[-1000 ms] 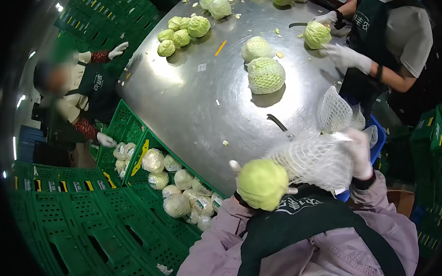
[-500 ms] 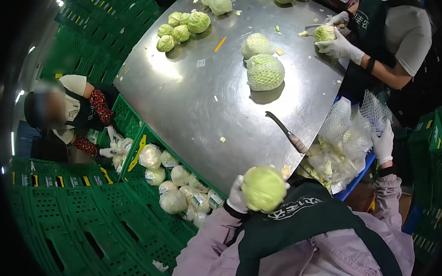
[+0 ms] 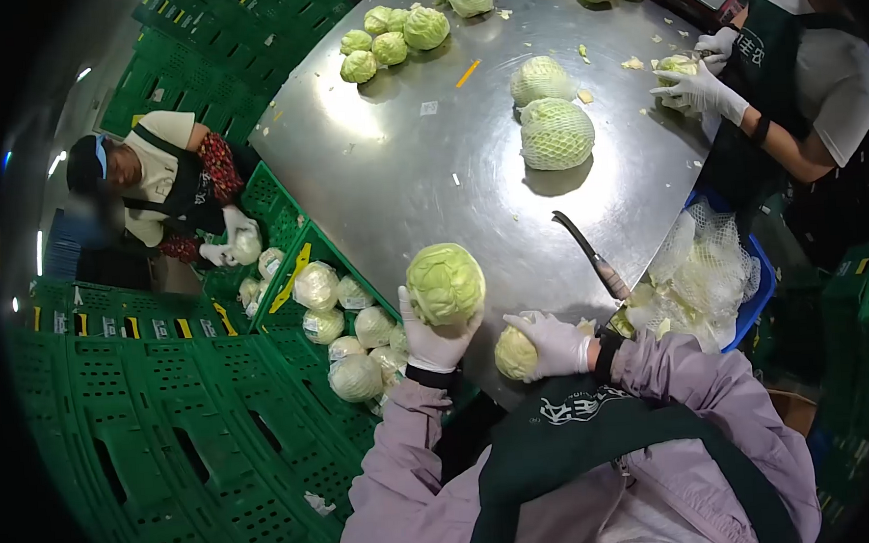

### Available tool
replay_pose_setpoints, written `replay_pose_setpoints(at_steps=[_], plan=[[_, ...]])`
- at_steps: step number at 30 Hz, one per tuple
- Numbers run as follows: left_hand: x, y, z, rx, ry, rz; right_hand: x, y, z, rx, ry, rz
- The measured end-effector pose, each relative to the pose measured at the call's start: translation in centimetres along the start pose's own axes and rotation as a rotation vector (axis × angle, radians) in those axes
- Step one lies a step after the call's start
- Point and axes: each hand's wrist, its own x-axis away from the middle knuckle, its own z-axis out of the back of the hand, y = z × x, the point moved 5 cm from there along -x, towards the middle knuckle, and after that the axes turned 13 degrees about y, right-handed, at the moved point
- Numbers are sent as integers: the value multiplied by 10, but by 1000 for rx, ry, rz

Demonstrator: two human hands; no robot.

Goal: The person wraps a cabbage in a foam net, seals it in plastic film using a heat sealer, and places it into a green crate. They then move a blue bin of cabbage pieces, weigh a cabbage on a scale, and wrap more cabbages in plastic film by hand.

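My left hand point(image 3: 436, 338), in a white glove, is closed round the lower left side of a green cabbage point(image 3: 445, 284) over the near edge of the metal table. My gloved right hand point(image 3: 552, 344) grips a smaller, paler cabbage point(image 3: 514, 353) at the table's near corner. A curved knife point(image 3: 591, 255) with a brown handle lies on the table above my right hand. Farther back, two cabbages in white foam nets, one of them the nearer netted cabbage point(image 3: 556, 133), rest on the metal table point(image 3: 381, 186).
Green crates point(image 3: 356, 276) with wrapped cabbages stand left of the table. A blue bin point(image 3: 761, 284) holds nets and leaves. A co-worker point(image 3: 170, 187) handles a cabbage at left; another point(image 3: 798, 85) holds one at right. Several bare cabbages point(image 3: 389, 48) lie at the back.
My left hand has raised its cabbage away from my apron. My right hand has come from the net bin to the smaller cabbage. The left co-worker has lifted a cabbage. The view has shifted.
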Motion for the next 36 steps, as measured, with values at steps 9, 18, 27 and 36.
replay_pose_setpoints(at_steps=[9, 18, 27, 36], plan=[[-25, 17, -4, -22, -77, -57, 6, 41, 60, -1658, -108, -287], [-87, -16, -85, -213, -286, 9, 1, 94, 134, -1982, 152, -137], [-212, -53, -249, -1041, -377, -809, -33, 169, 200, -1842, 746, -172], [-301, -108, -321, -2215, -155, -1181, -86, 224, 244, -1627, 1289, -294]])
